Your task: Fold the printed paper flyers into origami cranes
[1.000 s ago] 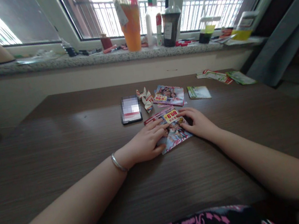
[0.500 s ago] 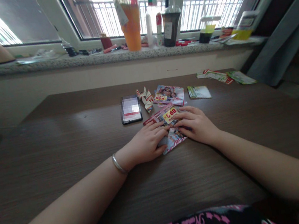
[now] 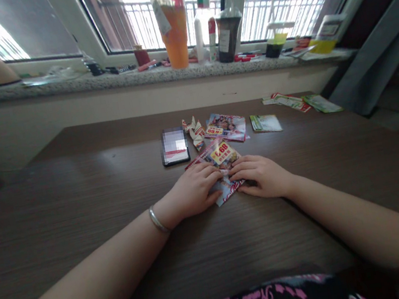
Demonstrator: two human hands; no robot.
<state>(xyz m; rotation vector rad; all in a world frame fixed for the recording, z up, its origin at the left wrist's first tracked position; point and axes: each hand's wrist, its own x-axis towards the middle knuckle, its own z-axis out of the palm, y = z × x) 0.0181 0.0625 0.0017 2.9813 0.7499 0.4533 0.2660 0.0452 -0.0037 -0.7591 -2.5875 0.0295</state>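
A colourful printed flyer (image 3: 221, 155) with a yellow price patch lies on the brown wooden table (image 3: 78, 200) under both my hands. My left hand (image 3: 195, 191), a silver bangle on its wrist, presses its fingers flat on the flyer's left part. My right hand (image 3: 259, 176) lies on the flyer's right side with its fingers stretched toward the left hand, the fingertips almost touching. The flyer's far part is bent up and its near corner pokes out between my hands.
A phone (image 3: 174, 146) lies left of the flyer. Behind it are a crumpled folded paper (image 3: 195, 132), another flyer (image 3: 227, 126), a green card (image 3: 265, 123) and more leaflets (image 3: 291, 101). Cups (image 3: 172, 26) and bottles (image 3: 203, 18) stand on the windowsill.
My right hand has slid left across the flyer toward my left hand, and the flyer's right part has folded over, making it narrower. The left hand has barely moved.
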